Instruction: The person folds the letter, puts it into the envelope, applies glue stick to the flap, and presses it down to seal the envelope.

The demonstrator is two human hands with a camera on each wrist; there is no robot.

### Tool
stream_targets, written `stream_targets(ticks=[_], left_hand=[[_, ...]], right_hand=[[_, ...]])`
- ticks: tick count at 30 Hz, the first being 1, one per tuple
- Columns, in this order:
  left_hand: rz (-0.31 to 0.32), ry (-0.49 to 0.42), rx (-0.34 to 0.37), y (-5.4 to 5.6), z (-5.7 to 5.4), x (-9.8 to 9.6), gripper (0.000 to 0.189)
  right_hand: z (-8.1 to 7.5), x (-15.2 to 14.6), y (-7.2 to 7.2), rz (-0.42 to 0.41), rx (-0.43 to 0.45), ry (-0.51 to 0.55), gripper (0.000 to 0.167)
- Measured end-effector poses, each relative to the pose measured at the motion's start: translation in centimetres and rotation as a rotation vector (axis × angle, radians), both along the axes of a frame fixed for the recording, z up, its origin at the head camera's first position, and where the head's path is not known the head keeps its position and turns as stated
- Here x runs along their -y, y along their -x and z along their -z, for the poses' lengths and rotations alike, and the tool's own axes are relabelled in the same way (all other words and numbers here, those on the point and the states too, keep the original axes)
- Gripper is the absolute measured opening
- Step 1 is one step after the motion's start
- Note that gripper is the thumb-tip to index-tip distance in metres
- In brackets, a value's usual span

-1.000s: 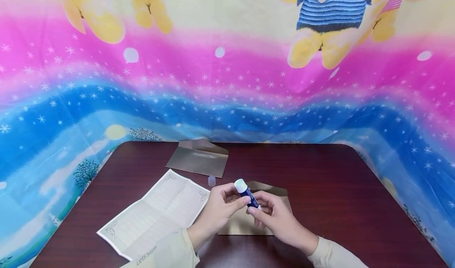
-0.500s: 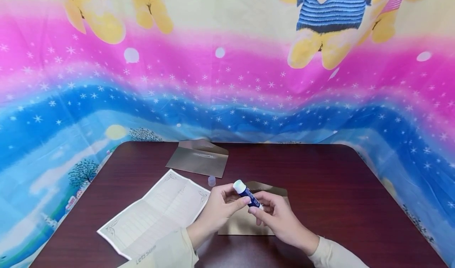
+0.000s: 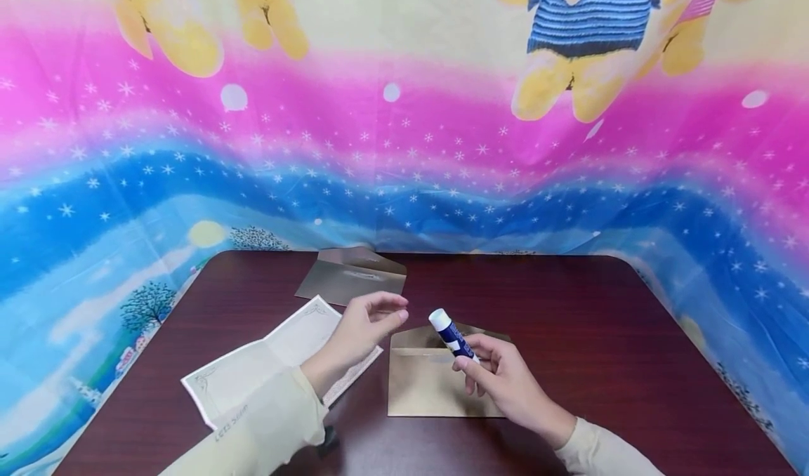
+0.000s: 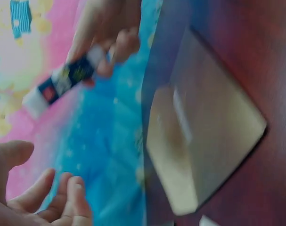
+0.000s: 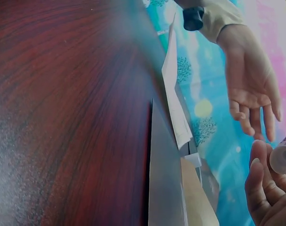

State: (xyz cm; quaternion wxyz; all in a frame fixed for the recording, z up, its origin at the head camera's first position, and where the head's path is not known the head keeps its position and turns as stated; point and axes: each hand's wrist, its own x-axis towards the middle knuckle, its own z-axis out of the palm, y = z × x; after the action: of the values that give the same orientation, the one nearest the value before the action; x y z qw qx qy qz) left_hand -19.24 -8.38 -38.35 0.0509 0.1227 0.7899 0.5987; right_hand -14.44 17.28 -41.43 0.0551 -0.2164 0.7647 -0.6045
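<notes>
My right hand [image 3: 508, 385] holds a blue-and-white glue stick [image 3: 450, 332] by its lower end, with the white tip slanting up and to the left. Below it on the table lies a gold envelope [image 3: 423, 388], its flap spread away from me. My left hand [image 3: 360, 328] is off the glue stick, hovering over the right part of a creased sheet of cream paper [image 3: 253, 374] with a patterned border. In the left wrist view the fingers [image 4: 77, 197] of that hand are loosely bent around nothing. The small translucent cap is hidden behind my left hand in the head view.
Another gold envelope [image 3: 341, 286], flap raised, lies at the back left of the dark wooden table [image 3: 588, 335]. A printed cloth [image 3: 404, 146] hangs along the table's back and sides. My left sleeve [image 3: 253, 420] overlaps the paper's near side.
My left hand has let go of the glue stick and moved left. The glue stick has shifted slightly right and up in my right hand. The paper has shifted and bends more at its crease.
</notes>
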Motion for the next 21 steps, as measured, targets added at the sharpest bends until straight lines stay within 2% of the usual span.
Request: stream_targets(ticks=[2, 4, 6, 8, 13, 17, 21], left_hand=[[0.014, 0.090, -0.004, 0.7, -0.4, 0.7, 0.027], [0.054, 0.193, -0.021, 1.3, -0.5, 1.4, 0.029], [0.092, 0.294, -0.034, 1.8, -0.5, 2.0, 0.031], [0.105, 0.381, -0.042, 2.0, -0.5, 2.4, 0.032], [0.082, 0.530, -0.065, 2.5, -0.2, 2.3, 0.036], [0.058, 0.690, -0.099, 3.5, 0.4, 2.1, 0.045], [0.019, 0.819, -0.079, 4.4, 1.0, 2.0, 0.049]], right_hand=[[0.0, -0.1, 0.0, 0.004, 0.007, 0.001, 0.026], [0.0, -0.2, 0.0, 0.005, 0.011, 0.002, 0.026], [0.0, -0.2, 0.0, 0.002, 0.013, 0.005, 0.028], [0.0, -0.2, 0.1, 0.001, 0.008, 0.005, 0.028], [-0.2, -0.2, 0.3, 0.007, 0.005, 0.000, 0.029], [-0.2, -0.2, 0.3, 0.009, 0.013, 0.001, 0.028], [-0.3, -0.2, 0.2, 0.006, 0.015, 0.004, 0.026]])
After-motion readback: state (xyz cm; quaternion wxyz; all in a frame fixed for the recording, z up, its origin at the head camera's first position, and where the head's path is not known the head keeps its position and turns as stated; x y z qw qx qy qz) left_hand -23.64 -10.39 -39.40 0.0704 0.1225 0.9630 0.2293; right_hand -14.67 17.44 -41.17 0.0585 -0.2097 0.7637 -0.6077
